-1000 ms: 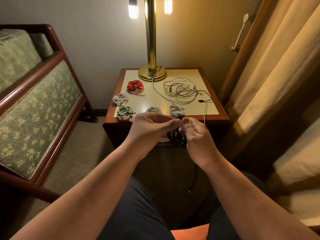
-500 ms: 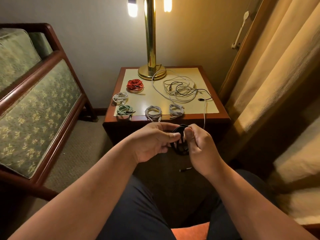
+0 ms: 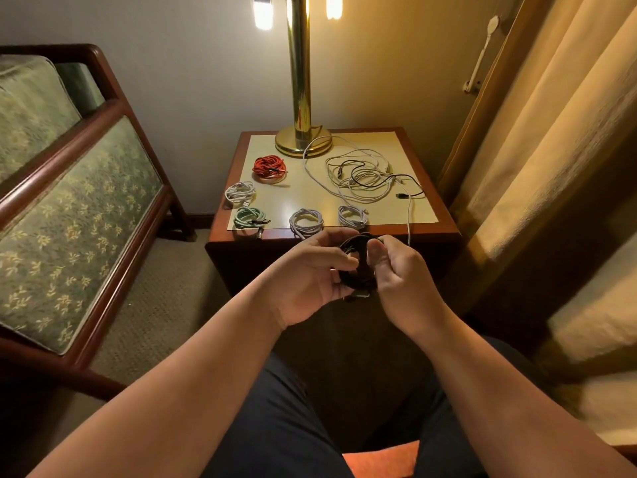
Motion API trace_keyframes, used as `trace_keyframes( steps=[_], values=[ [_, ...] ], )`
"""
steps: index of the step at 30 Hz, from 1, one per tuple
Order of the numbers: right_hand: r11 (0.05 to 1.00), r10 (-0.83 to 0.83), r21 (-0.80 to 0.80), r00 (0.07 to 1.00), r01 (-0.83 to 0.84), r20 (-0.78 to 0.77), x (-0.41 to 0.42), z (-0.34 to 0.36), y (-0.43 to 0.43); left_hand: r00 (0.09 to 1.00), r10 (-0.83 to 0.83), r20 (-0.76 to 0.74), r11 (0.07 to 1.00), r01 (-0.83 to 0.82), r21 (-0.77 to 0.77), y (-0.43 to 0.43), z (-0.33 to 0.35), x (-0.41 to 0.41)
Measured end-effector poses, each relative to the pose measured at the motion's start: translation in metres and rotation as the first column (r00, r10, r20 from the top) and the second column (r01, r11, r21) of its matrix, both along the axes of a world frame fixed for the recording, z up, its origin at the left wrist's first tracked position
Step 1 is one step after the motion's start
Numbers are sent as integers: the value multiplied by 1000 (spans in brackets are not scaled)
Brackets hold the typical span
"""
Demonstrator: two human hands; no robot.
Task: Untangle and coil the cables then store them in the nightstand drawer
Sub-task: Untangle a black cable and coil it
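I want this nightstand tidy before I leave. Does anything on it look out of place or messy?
Yes. A loose tangle of white and black cables sprawls across the right half of the nightstand, and one white strand from it droops over the front edge. Nothing looks damaged or spilled.

**Site finding: a furnished bedroom or guest room, bedside corner.**

We base this on a dark wooden nightstand (image 3: pixel 238 267) with a cream inset top, set against a plain wall. A tall brass lamp (image 3: pixel 300 81) stands lit at its rear edge. Heavy full-length curtains (image 3: pixel 558 125) hang on the right, with a white draw wand (image 3: pixel 482 53) just beside them. On the left we record a wood-framed seat (image 3: pixel 69 229) upholstered in green leaf-patterned fabric, over looped beige carpet (image 3: pixel 162 305). Small coiled cables (image 3: pixel 306 220) and a loose tangle (image 3: pixel 365 177) lie on the nightstand top.
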State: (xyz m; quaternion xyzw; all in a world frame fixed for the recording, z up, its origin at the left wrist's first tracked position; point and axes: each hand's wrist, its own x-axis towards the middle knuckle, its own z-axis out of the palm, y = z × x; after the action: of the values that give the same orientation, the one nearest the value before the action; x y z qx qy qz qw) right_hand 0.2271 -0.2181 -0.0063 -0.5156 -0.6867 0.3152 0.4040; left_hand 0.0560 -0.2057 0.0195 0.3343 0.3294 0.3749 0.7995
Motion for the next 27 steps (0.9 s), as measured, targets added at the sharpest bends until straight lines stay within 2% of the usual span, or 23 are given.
trace_keyframes(
  steps=[3,6,8,11,13,16,18,20,24,27],
  values=[
    [972,68,-216,988,-97,-136,1,7,-1,955,225,-192,973,-209,101,-1,2,8],
    [922,106,-340,965,-187,-242,6,13,-1,873,345,-344,912,-225,343,-1,-2,3],
    [879,116,-406,939,-249,-325,12,15,1,759,418,-499,835,-104,541,-2,0,-3],
    [828,128,-468,917,-309,-379,22,15,2,482,544,-687,672,239,701,-3,7,-8],
    [814,139,-487,920,-316,-366,25,15,2,363,565,-741,610,421,671,-4,14,-9],
    [849,172,-456,955,-269,-243,23,12,0,293,503,-813,617,536,576,-6,20,-11],
    [902,167,-387,981,-191,-94,21,8,1,305,479,-823,632,531,564,-7,19,-13],
    [948,129,-296,991,-117,22,21,5,3,361,460,-811,665,465,584,-7,17,-12],
    [986,92,-148,992,-78,92,24,6,8,610,328,-721,809,213,548,-5,15,-12],
    [995,71,-78,990,-61,119,24,8,9,783,232,-578,884,78,461,-4,16,-14]
  ],
)
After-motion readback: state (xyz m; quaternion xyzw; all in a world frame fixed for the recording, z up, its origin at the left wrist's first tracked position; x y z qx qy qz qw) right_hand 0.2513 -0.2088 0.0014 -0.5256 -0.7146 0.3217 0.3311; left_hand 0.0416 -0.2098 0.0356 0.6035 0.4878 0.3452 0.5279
